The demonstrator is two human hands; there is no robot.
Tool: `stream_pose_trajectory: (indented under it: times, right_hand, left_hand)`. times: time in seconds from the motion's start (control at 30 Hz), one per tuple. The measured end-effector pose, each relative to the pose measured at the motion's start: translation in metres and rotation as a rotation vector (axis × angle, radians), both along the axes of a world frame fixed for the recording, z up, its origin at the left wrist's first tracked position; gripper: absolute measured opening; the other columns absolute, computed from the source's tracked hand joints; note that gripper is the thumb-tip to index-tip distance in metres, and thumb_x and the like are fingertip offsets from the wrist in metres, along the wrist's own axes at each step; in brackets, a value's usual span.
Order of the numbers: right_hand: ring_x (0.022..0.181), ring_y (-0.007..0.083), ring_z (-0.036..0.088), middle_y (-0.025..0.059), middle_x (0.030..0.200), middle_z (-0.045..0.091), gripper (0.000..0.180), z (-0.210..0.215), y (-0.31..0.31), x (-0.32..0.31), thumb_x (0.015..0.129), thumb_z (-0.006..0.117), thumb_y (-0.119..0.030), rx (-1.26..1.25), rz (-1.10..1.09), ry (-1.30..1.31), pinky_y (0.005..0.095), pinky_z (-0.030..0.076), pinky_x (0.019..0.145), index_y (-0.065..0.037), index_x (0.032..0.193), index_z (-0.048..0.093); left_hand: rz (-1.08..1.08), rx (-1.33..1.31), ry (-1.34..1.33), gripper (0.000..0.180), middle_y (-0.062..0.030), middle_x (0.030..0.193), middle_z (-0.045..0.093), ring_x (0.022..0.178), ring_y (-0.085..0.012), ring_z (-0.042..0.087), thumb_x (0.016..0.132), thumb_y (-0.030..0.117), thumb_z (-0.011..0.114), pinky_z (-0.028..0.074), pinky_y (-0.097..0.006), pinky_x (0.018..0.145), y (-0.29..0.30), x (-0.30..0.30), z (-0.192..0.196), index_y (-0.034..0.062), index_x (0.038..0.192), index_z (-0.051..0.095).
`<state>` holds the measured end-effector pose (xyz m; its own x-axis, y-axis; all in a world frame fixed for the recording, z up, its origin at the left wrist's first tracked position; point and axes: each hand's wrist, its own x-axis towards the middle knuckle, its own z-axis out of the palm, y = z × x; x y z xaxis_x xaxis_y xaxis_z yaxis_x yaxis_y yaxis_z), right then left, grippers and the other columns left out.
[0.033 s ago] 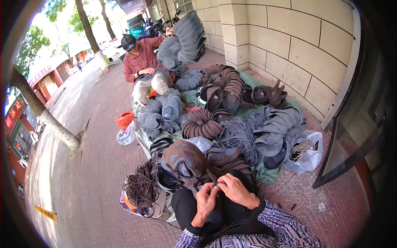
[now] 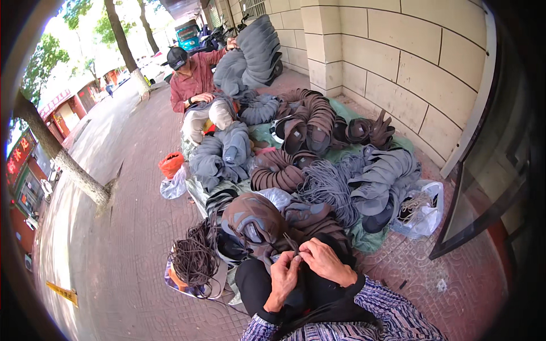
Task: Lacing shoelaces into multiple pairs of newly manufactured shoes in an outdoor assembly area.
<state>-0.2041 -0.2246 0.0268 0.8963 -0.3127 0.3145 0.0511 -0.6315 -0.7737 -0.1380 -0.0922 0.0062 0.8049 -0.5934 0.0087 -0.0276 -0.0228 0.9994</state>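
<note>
My left hand (image 2: 283, 279) and my right hand (image 2: 326, 262) meet above my lap, both closed in a pinch. Between the fingertips is a thin dark brown lace (image 2: 290, 241), whose ends stick up past them. What else the fingers hold is hidden. Just beyond the hands, a nested bundle of brown and grey fabric pieces that look like shoe uppers (image 2: 253, 219) rests against my knees. To the left of my knee lies a tangled heap of brown laces (image 2: 194, 260).
Ahead lie stacks of brown uppers (image 2: 310, 116), grey uppers (image 2: 392, 173) and loose grey laces (image 2: 330, 187) on green sheeting. A plastic bag (image 2: 424, 210) stands right, near a glass door (image 2: 483, 187). A co-worker (image 2: 196, 79) sits at the far left, one hand on a tall grey stack (image 2: 259, 51).
The tall grey stack at the co-worker's raised hand has shifted very slightly left. My hands have kept their place and pinch.
</note>
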Motion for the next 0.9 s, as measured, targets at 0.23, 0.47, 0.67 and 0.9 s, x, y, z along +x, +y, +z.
stream_pose_trajectory:
  times: [0.23, 0.47, 0.67, 0.9]
  right_hand:
    - [0.078, 0.0368, 0.059, 0.0169, 0.086, 0.055, 0.021, -0.011, 0.0, 0.002, 0.081, 0.063, -0.012, 0.003, 0.04, 0.049, 0.0442, 0.048, 0.066, -0.001, 0.093, 0.05]
    - [0.074, 0.0331, 0.056, 0.0171, 0.084, 0.051, 0.023, -0.012, 0.014, 0.01, 0.08, 0.063, -0.008, -0.181, 0.032, -0.108, 0.0419, 0.047, 0.064, -0.001, 0.094, 0.046]
    - [0.081, 0.0391, 0.055, 0.022, 0.088, 0.053, 0.028, -0.002, 0.003, 0.007, 0.079, 0.065, -0.012, -0.012, 0.043, 0.058, 0.0443, 0.046, 0.069, 0.001, 0.095, 0.047]
    - [0.067, 0.0246, 0.063, 0.0157, 0.073, 0.061, 0.023, -0.009, 0.0, 0.014, 0.081, 0.064, -0.017, 0.171, 0.112, 0.147, 0.0354, 0.049, 0.06, 0.003, 0.086, 0.053]
  left_hand:
    - [0.095, -0.005, -0.029, 0.017, -0.0002, 0.077, 0.06, 0.068, -0.0064, 0.053, 0.095, 0.015, 0.054, 0.044, -0.021, 0.062, -0.006, -0.009, -0.006, -0.0018, 0.096, 0.06]
    - [0.167, -0.174, 0.258, 0.019, 0.0013, 0.075, 0.059, 0.062, -0.0046, 0.05, 0.095, 0.017, 0.055, 0.041, -0.02, 0.056, -0.005, 0.001, -0.004, -0.0006, 0.091, 0.061]
    - [0.024, -0.182, 0.387, 0.018, 0.0001, 0.074, 0.06, 0.064, -0.0053, 0.052, 0.094, 0.016, 0.056, 0.042, -0.02, 0.058, -0.001, 0.008, 0.0, -0.0004, 0.09, 0.06]
    - [0.137, -0.025, 0.154, 0.026, -0.0028, 0.069, 0.061, 0.057, -0.0068, 0.052, 0.096, 0.021, 0.053, 0.041, -0.021, 0.055, 0.0, -0.004, 0.006, -0.001, 0.085, 0.062]
